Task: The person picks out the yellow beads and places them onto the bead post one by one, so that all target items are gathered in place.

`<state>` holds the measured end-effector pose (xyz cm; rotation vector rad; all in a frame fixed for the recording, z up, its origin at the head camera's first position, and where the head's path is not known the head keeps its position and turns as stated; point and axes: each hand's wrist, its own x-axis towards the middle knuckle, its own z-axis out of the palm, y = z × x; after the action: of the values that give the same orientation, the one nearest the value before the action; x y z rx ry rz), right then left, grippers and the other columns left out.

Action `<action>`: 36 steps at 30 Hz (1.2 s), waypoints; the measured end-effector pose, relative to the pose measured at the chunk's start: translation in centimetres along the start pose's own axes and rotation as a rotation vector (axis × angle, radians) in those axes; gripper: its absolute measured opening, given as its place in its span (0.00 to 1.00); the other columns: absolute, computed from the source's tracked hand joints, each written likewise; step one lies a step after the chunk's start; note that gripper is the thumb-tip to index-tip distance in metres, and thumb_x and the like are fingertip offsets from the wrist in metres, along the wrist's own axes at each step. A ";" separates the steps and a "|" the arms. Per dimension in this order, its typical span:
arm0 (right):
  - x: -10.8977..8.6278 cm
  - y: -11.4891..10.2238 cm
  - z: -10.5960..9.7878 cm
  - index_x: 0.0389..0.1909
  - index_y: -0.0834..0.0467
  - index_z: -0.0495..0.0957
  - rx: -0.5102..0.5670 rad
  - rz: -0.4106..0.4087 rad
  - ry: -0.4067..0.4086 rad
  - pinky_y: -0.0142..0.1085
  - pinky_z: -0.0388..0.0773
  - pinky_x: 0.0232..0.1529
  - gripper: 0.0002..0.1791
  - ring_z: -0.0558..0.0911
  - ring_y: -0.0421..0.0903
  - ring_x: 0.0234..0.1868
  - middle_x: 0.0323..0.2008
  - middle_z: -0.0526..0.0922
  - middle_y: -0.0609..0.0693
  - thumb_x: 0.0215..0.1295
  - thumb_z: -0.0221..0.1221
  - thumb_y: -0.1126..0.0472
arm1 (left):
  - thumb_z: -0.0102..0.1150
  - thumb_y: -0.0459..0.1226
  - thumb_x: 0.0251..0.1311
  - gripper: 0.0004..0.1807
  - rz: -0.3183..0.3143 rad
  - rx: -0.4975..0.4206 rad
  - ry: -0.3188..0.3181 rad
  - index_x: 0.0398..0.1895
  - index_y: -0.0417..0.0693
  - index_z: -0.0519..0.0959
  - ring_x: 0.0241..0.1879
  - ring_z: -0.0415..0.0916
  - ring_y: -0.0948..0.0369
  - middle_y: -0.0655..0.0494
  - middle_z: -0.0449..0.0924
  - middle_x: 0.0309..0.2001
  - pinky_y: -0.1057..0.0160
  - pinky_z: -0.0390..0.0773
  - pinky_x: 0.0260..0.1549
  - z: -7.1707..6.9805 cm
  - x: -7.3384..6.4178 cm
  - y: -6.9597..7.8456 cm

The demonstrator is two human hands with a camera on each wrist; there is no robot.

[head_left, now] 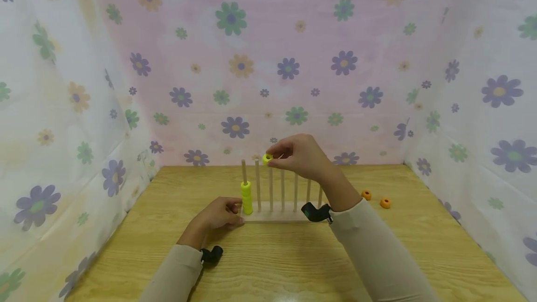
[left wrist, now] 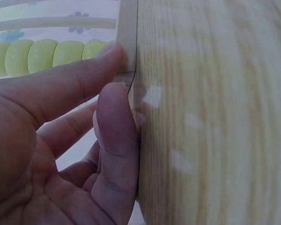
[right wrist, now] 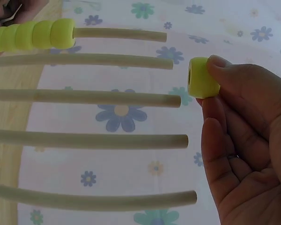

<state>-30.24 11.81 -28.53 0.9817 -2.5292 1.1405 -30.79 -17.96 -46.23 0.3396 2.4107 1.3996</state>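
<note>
A wooden peg stand (head_left: 272, 217) with a row of upright pegs stands on the table. Several yellow-green beads (head_left: 246, 198) are stacked on its leftmost peg, whose top sticks out bare. My left hand (head_left: 218, 213) grips the left end of the stand's base, beside that stack; in the left wrist view a fingertip (left wrist: 111, 51) lies against the base edge. Between thumb and fingers my right hand (head_left: 304, 157) pinches a yellow-green bead (right wrist: 201, 77). The right wrist view shows this bead just off the peg tips, apart from them, its hole facing the pegs.
Two orange beads (head_left: 385, 203) lie on the wooden table (head_left: 268, 264) to the right of the stand. Flower-patterned cloth (head_left: 268, 36) rises behind the table and along both sides. The right forearm reaches across the stand's right end.
</note>
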 end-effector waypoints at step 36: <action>3.4 -1.2 3.8 0.42 0.49 0.90 0.102 0.040 0.022 0.35 0.86 0.40 0.08 0.88 0.37 0.36 0.36 0.89 0.40 0.63 0.74 0.55 | 0.76 0.33 0.57 0.41 -0.015 0.005 0.003 0.75 0.39 0.69 0.32 0.77 0.57 0.47 0.72 0.45 0.62 0.82 0.32 -0.1 0.2 0.0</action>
<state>-31.69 6.85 -28.96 0.9401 -2.5063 1.2966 -31.04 -17.97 -46.16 0.3208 2.4145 1.3888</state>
